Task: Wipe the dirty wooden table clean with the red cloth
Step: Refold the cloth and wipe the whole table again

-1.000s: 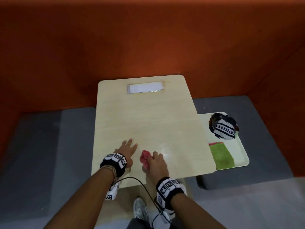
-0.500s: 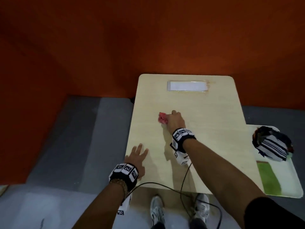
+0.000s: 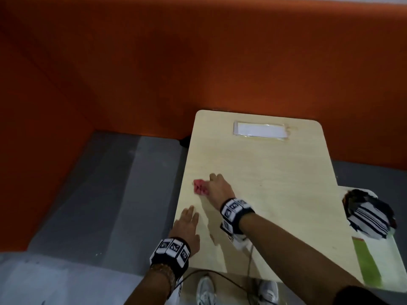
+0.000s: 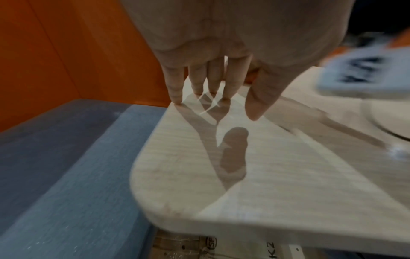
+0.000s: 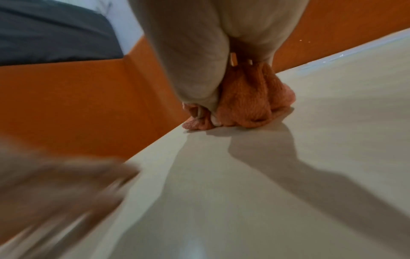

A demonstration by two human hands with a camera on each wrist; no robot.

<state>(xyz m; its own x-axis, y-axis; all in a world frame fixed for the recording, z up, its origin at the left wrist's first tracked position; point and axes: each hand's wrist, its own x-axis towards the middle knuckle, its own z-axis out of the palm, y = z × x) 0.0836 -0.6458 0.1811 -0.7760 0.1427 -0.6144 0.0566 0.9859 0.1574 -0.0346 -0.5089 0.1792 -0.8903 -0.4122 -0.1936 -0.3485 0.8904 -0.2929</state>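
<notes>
Because the red cloth (image 3: 200, 187) is bunched into a wad rather than spread flat, your right hand (image 3: 218, 188) can curl its fingers round it and bear down on a small patch of the worktop (image 3: 275, 172). The cloth sits pressed against the wood close to the worktop's left edge, about midway along its length, and the right wrist view shows the folds squashed under the fingers (image 5: 200, 87) with the cloth (image 5: 248, 103) touching the surface. That grip probably suits scrubbing, since a loose flat cloth would slide out from under the palm.

Your left hand (image 3: 187, 227) lies flat with its fingers straight and slightly spread, holding nothing, near the front left corner. The left wrist view shows its fingertips (image 4: 177, 98) touching the wood at the edge, which reads as a brace to steady the worktop while the other arm pushes.

At the far end a white taped label (image 3: 261, 131) lies on the wood, well apart from the cloth. To the right, beside the worktop, a white tray (image 3: 396, 256) carries a striped bundle of fabric (image 3: 370, 214) and a green cloth (image 3: 366, 263), likely parked there to keep the wiping area free. I can't make out any dirt at this sharpness, so I can't judge how much is left.
</notes>
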